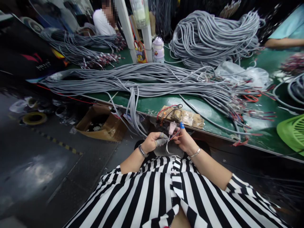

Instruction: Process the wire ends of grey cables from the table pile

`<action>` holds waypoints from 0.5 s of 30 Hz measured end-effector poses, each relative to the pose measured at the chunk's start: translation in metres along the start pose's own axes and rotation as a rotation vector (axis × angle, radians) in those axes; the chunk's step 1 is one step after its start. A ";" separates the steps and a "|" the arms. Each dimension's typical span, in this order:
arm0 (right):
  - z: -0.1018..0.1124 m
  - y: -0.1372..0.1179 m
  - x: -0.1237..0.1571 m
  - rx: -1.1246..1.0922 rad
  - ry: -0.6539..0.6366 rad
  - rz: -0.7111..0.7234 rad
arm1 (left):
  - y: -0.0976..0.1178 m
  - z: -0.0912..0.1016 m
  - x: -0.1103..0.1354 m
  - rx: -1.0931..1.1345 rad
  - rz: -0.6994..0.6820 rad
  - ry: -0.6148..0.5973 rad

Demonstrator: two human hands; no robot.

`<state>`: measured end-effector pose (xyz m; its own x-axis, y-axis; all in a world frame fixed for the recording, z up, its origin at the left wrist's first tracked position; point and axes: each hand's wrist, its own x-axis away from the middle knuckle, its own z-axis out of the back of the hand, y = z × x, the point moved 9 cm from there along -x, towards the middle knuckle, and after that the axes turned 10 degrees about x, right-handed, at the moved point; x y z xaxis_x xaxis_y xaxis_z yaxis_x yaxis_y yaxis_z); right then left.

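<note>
My left hand (153, 141), with pale coverings on its fingers, pinches the thin wires (168, 146) in front of my lap. Opposite it, my right hand (186, 142) has a blue covering on the thumb and closes on the coloured ends of the same wires. A pale pink plug-like piece (172, 127) stands just beyond my fingertips; whether it touches them I cannot tell. Behind that, a taped wooden board (181, 116) with red, orange and black leads lies at the table edge.
Long bundles of grey cable (142, 77) stretch across the green table (152, 103). A large cable coil (213, 38), a lilac bottle (158, 50) and orange-handled scissors (140, 47) are farther back. A green basket (293, 131) sits right; a cardboard box (102, 123) is below left. Other people are beyond.
</note>
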<state>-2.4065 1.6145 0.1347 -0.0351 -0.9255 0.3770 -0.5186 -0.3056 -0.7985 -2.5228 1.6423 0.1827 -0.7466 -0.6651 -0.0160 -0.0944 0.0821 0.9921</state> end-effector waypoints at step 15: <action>-0.006 -0.012 0.046 0.368 -0.217 0.167 | 0.030 -0.010 0.060 -0.484 -0.356 -0.062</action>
<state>-2.4070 1.5767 0.1643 0.1080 -0.9822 0.1535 -0.1817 -0.1713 -0.9683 -2.5638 1.5979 0.2127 -0.7623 -0.5442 -0.3502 -0.0461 -0.4941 0.8682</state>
